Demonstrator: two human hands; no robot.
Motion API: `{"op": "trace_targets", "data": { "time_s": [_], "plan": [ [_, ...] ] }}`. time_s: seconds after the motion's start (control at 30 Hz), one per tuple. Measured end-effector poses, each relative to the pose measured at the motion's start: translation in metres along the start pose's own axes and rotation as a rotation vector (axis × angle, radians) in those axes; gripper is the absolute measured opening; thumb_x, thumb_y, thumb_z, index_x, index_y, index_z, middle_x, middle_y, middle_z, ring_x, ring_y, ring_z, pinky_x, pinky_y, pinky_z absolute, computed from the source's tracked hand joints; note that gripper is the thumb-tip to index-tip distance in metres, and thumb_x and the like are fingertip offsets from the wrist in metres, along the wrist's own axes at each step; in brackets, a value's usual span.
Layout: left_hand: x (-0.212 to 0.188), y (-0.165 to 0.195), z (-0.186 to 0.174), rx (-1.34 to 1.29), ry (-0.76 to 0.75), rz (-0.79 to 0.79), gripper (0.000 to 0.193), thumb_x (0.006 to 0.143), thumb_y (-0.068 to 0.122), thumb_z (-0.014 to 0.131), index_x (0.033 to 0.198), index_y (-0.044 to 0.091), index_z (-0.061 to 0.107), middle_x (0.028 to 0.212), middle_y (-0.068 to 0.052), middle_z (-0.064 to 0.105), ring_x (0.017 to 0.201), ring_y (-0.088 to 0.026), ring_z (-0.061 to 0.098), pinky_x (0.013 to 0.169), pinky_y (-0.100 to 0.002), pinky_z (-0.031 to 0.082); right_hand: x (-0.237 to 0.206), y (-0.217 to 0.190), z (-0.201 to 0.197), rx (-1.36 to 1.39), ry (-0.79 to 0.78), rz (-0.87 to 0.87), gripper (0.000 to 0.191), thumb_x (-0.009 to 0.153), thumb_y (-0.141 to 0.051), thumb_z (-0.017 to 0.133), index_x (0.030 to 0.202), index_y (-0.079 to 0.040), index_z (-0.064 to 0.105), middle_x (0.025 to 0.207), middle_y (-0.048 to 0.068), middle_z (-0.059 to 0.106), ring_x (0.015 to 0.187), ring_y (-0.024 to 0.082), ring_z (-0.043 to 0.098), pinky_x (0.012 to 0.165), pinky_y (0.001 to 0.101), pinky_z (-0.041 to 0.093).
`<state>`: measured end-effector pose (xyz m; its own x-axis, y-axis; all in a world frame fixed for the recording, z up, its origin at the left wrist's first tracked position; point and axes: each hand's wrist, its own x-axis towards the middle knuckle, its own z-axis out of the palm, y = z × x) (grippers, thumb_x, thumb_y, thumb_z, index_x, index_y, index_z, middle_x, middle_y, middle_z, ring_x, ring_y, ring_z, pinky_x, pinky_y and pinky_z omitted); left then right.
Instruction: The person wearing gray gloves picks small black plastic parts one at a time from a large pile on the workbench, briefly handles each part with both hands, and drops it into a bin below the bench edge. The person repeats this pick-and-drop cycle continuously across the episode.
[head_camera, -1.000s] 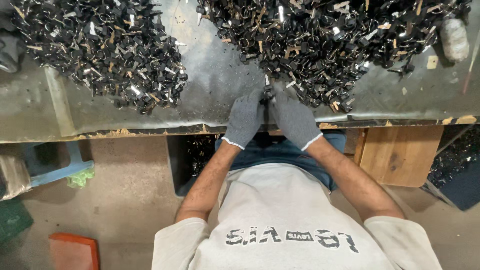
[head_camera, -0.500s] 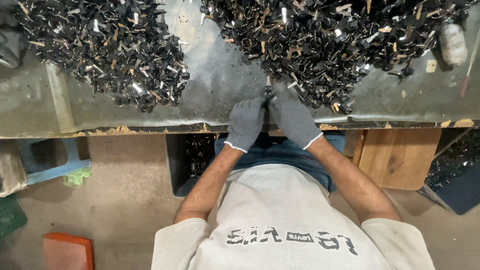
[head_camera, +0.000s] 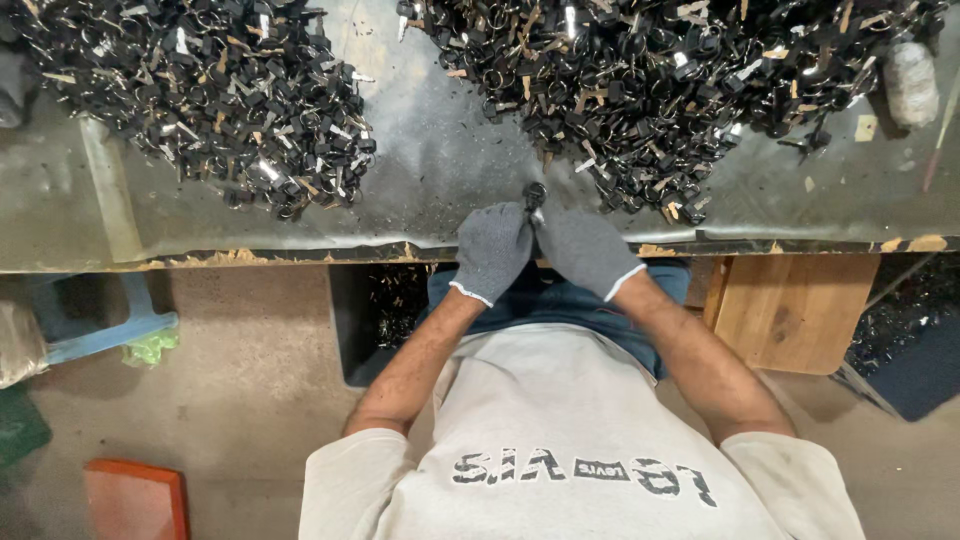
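Note:
Both my hands wear grey knit gloves and meet at the near edge of a metal-topped table (head_camera: 440, 150). My left hand (head_camera: 492, 250) and my right hand (head_camera: 585, 250) pinch between their fingertips a small black piece with a ring (head_camera: 534, 193). It sits just in front of a large heap of black and silver key-like parts (head_camera: 660, 90). A second heap of the same parts (head_camera: 200, 100) lies to the far left, well away from my left hand.
Under the table, a dark bin (head_camera: 385, 310) holds more black parts beside my left forearm. A wooden box (head_camera: 790, 310) stands to the right, a blue stool (head_camera: 100, 320) to the left, an orange-red block (head_camera: 135, 495) on the floor. A pale wrapped object (head_camera: 910, 80) lies at the table's right end.
My hands stay pressed together at the table edge on the small black piece. Only the view has drifted slightly.

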<state>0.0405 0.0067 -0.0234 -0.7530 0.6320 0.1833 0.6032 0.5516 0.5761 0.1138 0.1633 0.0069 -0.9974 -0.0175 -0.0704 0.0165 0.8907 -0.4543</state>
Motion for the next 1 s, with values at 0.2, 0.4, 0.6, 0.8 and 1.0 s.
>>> {"op": "trace_targets", "data": {
  "time_s": [0.2, 0.4, 0.6, 0.8, 1.0],
  "plan": [
    [0.004, 0.005, -0.008, -0.016, 0.0, 0.041, 0.009, 0.085, 0.016, 0.071, 0.082, 0.009, 0.065, 0.077, -0.013, 0.066, 0.074, -0.036, 0.067, 0.066, -0.048, 0.051, -0.005, 0.007, 0.005, -0.152, 0.025, 0.052, 0.036, 0.094, -0.016, 0.059, 0.122, 0.006, 0.054, 0.095, 0.027, 0.068, 0.078, 0.041, 0.072, 0.062, 0.0496, 0.059],
    [0.019, -0.001, -0.043, 0.045, 0.361, -0.039, 0.008, 0.09, 0.014, 0.071, 0.097, 0.011, 0.069, 0.09, -0.011, 0.069, 0.081, -0.028, 0.067, 0.072, -0.043, 0.053, -0.008, 0.015, 0.007, -0.005, -0.056, 0.237, 0.033, 0.099, -0.026, 0.062, 0.118, 0.001, 0.057, 0.084, 0.028, 0.068, 0.066, 0.043, 0.07, 0.055, 0.0504, 0.056],
    [0.073, 0.021, -0.037, -0.059, 0.097, 0.0, 0.037, 0.089, 0.015, 0.076, 0.124, 0.007, 0.068, 0.107, -0.014, 0.067, 0.098, -0.034, 0.063, 0.087, -0.048, 0.049, -0.012, 0.002, 0.005, -0.162, -0.111, 0.233, 0.028, 0.095, -0.025, 0.064, 0.111, -0.003, 0.056, 0.084, 0.018, 0.072, 0.076, 0.038, 0.074, 0.064, 0.0527, 0.059],
    [0.076, 0.027, -0.028, -0.027, -0.094, 0.005, 0.027, 0.081, 0.015, 0.077, 0.108, 0.02, 0.074, 0.109, -0.014, 0.07, 0.105, -0.033, 0.066, 0.086, -0.045, 0.053, -0.012, 0.017, -0.006, -0.041, -0.054, 0.062, 0.036, 0.094, -0.026, 0.065, 0.117, 0.0, 0.055, 0.081, 0.021, 0.071, 0.071, 0.041, 0.073, 0.063, 0.0536, 0.059],
    [0.043, 0.022, -0.017, -0.217, -0.125, -0.267, 0.036, 0.079, 0.02, 0.081, 0.114, 0.016, 0.071, 0.098, -0.008, 0.076, 0.088, -0.027, 0.075, 0.077, -0.042, 0.057, -0.017, 0.024, -0.015, 0.0, -0.021, 0.391, 0.031, 0.112, -0.026, 0.055, 0.125, 0.002, 0.053, 0.088, 0.022, 0.072, 0.077, 0.04, 0.073, 0.064, 0.051, 0.06]
  ]
}}
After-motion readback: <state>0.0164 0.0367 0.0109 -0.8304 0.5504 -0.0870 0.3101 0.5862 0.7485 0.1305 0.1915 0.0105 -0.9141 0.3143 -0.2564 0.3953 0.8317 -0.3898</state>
